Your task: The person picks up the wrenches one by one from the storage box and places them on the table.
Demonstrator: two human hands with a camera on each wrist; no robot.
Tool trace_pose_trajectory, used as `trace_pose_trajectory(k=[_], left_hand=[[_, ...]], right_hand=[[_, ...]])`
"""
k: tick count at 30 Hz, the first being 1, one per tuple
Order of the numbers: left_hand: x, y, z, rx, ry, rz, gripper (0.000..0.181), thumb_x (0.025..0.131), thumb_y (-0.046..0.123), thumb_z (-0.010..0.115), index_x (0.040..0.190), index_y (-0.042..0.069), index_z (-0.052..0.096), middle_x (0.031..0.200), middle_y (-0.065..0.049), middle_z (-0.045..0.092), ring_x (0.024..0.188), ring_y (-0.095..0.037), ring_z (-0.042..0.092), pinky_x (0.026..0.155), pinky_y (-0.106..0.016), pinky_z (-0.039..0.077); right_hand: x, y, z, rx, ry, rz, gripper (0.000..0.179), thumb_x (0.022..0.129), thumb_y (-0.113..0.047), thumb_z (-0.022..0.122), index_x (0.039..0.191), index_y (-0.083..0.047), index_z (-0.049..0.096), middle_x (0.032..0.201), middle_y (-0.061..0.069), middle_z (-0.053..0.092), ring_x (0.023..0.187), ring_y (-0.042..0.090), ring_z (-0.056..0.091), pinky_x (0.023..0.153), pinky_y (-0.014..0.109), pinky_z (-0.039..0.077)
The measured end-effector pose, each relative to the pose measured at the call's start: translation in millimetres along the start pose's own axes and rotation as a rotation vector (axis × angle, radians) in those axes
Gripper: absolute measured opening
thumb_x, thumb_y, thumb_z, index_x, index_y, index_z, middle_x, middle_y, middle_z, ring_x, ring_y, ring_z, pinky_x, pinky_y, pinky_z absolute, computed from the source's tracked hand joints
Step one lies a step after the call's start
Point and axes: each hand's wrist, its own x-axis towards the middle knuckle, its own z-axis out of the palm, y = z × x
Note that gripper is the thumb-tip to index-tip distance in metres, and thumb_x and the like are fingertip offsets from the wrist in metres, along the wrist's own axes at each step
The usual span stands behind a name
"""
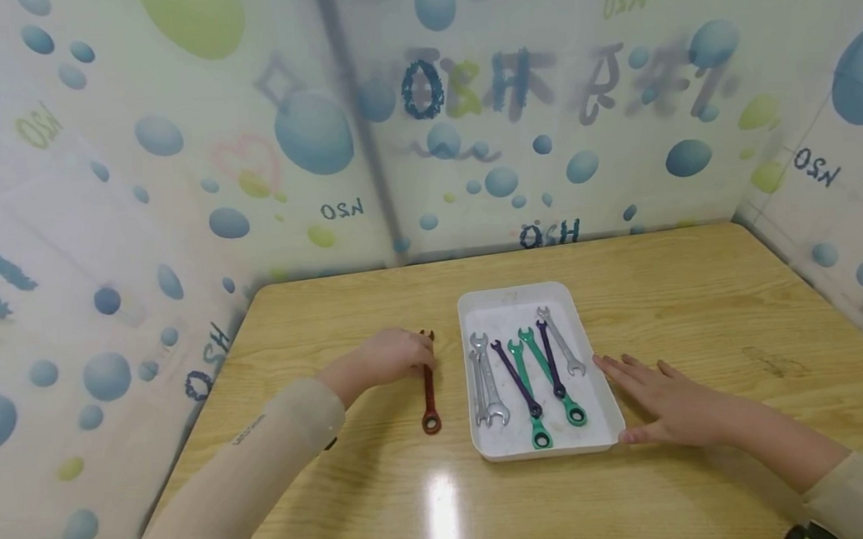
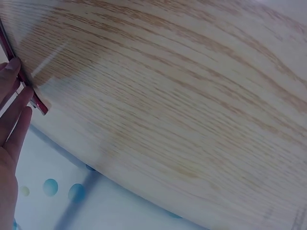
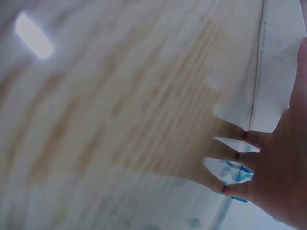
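In the head view, my left hand (image 1: 400, 353) grips a red ratcheting combination wrench (image 1: 429, 396) left of the white tray (image 1: 599, 412). Its ring end points toward me, and its open end shows past the fingers. The left wrist view has the fingers on the red wrench (image 2: 39, 103) at the left edge. Fingers spread, my right hand (image 1: 662, 402) lies at the tray's right side, its fingertips at the wall. Inside the tray are silver wrenches (image 1: 491, 386), purple wrenches (image 1: 551, 361) and green ratcheting wrenches (image 1: 575, 412), some overlapping.
The wooden table (image 1: 357, 492) carries the tray near its middle. A patterned wall covering (image 1: 433, 177) with blue and green bubbles surrounds the back and sides. Light glares off the table in front of the red wrench. A dark scribble (image 1: 776, 362) marks the wood at right.
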Motion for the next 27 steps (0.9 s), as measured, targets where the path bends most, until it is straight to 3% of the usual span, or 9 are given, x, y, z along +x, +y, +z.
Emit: trace_pose_trajectory(k=[7, 13, 22, 27], left_hand=[[-0.7, 0.0, -3.3, -0.004, -0.006, -0.065, 0.013, 0.082, 0.016, 0.077, 0.095, 0.016, 0.075, 0.094, 0.003, 0.069, 0.092, -0.015, 0.065, 0.080, -0.030, 0.052], [-2.4, 0.1, -14.7, 0.003, 0.011, -0.127, 0.015, 0.082, 0.019, 0.078, 0.096, 0.017, 0.075, 0.099, 0.001, 0.069, 0.095, -0.017, 0.065, 0.081, -0.033, 0.053], [-0.4, 0.6, -29.6, 0.005, 0.055, -0.130, 0.014, 0.085, 0.023, 0.077, 0.096, 0.015, 0.075, 0.095, 0.000, 0.069, 0.086, -0.014, 0.064, 0.076, -0.033, 0.053], [5.2, 9.8, -38.5, -0.022, 0.051, -0.145, 0.017, 0.086, 0.024, 0.075, 0.101, 0.015, 0.074, 0.097, 0.000, 0.069, 0.083, -0.012, 0.063, 0.076, -0.032, 0.053]], right_hand=[[-0.1, -0.8, -0.7, 0.003, -0.002, 0.005, 0.100, 0.085, -0.069, 0.054, 0.157, -0.021, 0.003, 0.157, 0.021, 0.020, 0.139, 0.050, 0.019, 0.101, 0.075, 0.015], [-0.2, 0.0, -0.5, 0.003, 0.000, 0.005, 0.099, 0.086, -0.068, 0.054, 0.157, -0.022, 0.002, 0.157, 0.022, 0.020, 0.139, 0.050, 0.018, 0.102, 0.075, 0.014], [0.1, 0.2, -1.0, 0.030, -0.019, 0.016, 0.100, 0.086, -0.069, 0.054, 0.157, -0.023, 0.001, 0.158, 0.022, 0.017, 0.140, 0.050, 0.016, 0.102, 0.075, 0.012], [0.6, 0.3, -0.5, 0.031, -0.019, 0.017, 0.101, 0.085, -0.069, 0.054, 0.157, -0.023, 0.001, 0.157, 0.022, 0.018, 0.140, 0.050, 0.016, 0.101, 0.075, 0.012]])
